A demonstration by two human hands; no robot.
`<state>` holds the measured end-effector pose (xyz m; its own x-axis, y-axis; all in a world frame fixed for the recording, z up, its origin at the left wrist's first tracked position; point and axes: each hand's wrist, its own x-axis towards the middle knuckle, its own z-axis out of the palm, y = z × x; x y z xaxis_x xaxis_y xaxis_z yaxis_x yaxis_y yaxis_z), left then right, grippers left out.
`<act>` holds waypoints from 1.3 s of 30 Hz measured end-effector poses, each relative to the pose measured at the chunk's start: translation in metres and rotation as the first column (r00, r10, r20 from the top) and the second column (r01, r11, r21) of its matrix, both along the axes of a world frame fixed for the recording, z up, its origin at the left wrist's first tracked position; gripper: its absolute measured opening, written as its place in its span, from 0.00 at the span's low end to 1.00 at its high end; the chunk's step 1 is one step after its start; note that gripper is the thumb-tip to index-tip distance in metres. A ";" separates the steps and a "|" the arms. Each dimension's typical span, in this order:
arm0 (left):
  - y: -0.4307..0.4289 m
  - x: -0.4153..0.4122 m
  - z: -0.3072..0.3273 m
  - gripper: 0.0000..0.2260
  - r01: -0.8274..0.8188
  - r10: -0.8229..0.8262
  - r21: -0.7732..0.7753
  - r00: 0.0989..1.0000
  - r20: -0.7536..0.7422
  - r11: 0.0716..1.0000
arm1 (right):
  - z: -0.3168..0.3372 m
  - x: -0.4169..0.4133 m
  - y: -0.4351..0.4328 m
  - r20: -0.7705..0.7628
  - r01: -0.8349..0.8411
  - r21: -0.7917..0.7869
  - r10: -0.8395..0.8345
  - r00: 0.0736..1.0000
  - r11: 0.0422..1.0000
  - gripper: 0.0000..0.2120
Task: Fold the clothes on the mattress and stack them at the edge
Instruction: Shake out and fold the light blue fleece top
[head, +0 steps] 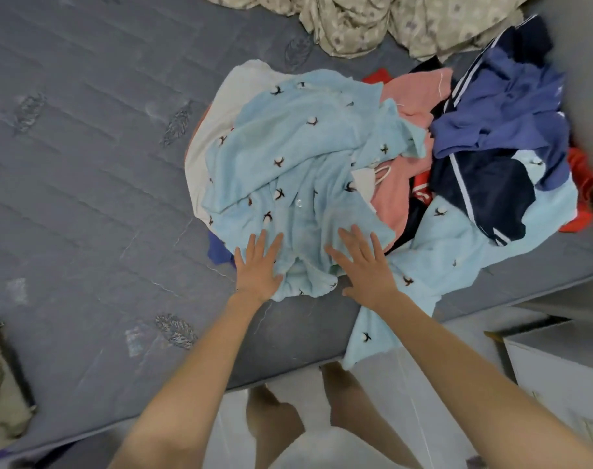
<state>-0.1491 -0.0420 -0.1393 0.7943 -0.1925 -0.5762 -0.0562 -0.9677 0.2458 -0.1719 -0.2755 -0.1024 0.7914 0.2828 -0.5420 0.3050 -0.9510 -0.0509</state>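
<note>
Grey quilted mattress [85, 198], stretching far to the left. Heaped on its right side, near the edge: a jumble of unfolded clothes [491, 130], no folded stack in view. Topmost, a crumpled pale blue shirt [288, 157]. Pressed flat on its near hem, left hand [257, 265] and right hand [362, 265], fingers straight and spread, gripping nothing. Seems an early step: smoothing one piece. Calls next for dragging it left onto the mattress, flattening, then folding.
</note>
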 end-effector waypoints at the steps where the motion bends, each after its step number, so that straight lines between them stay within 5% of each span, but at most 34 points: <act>1: -0.001 -0.002 -0.010 0.38 -0.032 0.032 -0.013 0.999 -0.019 0.999 | -0.010 0.001 -0.001 -0.002 -0.010 -0.018 0.010 1.000 1.000 0.46; 6: -0.013 -0.010 -0.044 0.43 -0.373 0.357 -0.244 0.928 -0.107 0.895 | -0.044 0.016 -0.009 0.233 -0.006 0.011 0.003 0.972 1.000 0.40; 12: -0.014 -0.001 -0.046 0.12 -0.529 0.548 -0.326 0.836 -0.042 0.783 | -0.055 0.041 -0.019 0.545 -0.075 0.127 -0.007 0.839 0.989 0.13; 16: 0.003 0.003 -0.016 0.07 -0.503 0.549 -0.399 0.836 0.002 0.767 | -0.023 0.058 -0.003 0.175 -0.017 0.132 -0.006 0.985 0.991 0.06; 20: 0.026 0.008 0.031 0.06 -0.427 0.511 -0.385 0.847 0.147 0.818 | 0.011 0.052 0.044 -0.115 0.255 0.334 -0.229 0.967 0.908 0.12; 27: 0.113 0.015 0.120 0.08 -0.276 0.434 -0.471 0.860 0.267 0.838 | 0.084 0.035 0.152 -0.165 0.456 0.588 -0.452 0.876 0.668 0.07; 30: 0.163 0.005 0.153 0.05 -0.218 0.396 -0.472 0.860 0.321 0.854 | 0.112 0.019 0.201 -0.177 0.436 0.632 -0.429 0.886 0.640 0.05; 39: 0.352 -0.059 0.228 0.04 -0.215 0.466 -0.544 0.800 0.378 0.811 | 0.165 -0.060 0.370 -0.350 0.558 0.756 -0.510 0.786 0.341 0.15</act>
